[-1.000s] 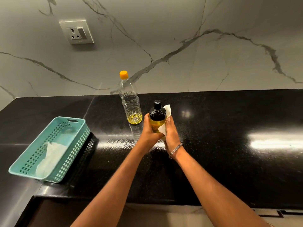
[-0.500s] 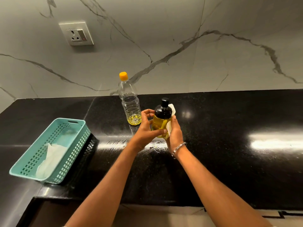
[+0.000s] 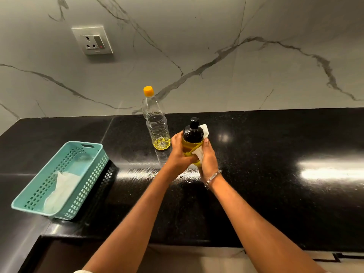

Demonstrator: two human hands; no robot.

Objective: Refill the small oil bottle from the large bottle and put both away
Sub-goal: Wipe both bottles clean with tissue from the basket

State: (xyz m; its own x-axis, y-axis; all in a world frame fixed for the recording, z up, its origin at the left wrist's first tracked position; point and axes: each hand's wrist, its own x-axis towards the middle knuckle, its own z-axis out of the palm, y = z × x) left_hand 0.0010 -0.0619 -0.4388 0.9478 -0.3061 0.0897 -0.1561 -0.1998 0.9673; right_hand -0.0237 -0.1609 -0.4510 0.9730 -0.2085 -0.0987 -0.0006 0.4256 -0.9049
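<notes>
The small oil bottle (image 3: 191, 141), black-capped and full of yellow oil, is upright above the black counter (image 3: 275, 146). My left hand (image 3: 180, 154) grips its lower body from the left. My right hand (image 3: 208, 162) presses a white tissue (image 3: 203, 133) against the bottle's right side, fingers curled around it. Just behind and to the left stands the large clear bottle (image 3: 156, 125) with an orange cap, capped, with a little oil at its bottom.
A teal plastic basket (image 3: 49, 196) holding white tissue sits at the counter's front left, near the edge. A wall socket (image 3: 92, 40) is on the marble backsplash. Oily smears shine on the counter under my hands.
The small bottle tilted right half a second ago and is upright again; my hands shifted around it with the tissue, wiping its side.
</notes>
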